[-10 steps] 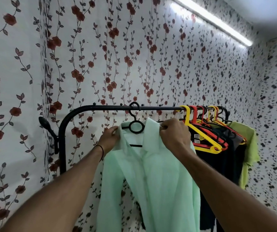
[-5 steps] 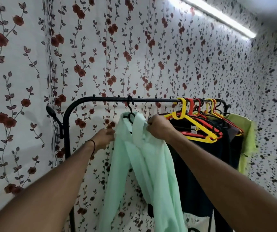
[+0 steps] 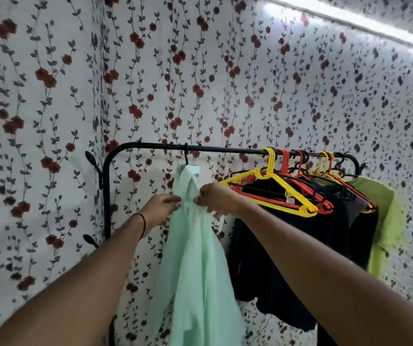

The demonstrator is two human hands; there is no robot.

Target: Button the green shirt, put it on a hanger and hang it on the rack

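Observation:
The pale green shirt [image 3: 195,265] hangs edge-on from the black rack [image 3: 225,149], its black hanger hook [image 3: 186,156] over the bar left of centre. The rest of the hanger is hidden inside the collar. My left hand [image 3: 161,208] pinches the shirt's left edge just below the collar. From the other side my right hand [image 3: 216,198] grips the fabric at the same height. Both hands meet on the cloth a little under the bar.
Yellow and red empty hangers [image 3: 275,191] crowd the bar to the right, with black garments [image 3: 288,258] and a lime green shirt [image 3: 385,221] beyond them. The rack's left post [image 3: 106,208] stands against flowered wallpaper. A strip light glows at the top right.
The shirt has turned from facing me to edge-on, its hook now on the bar. Both hands have slid from the shoulders down to the fabric below the collar.

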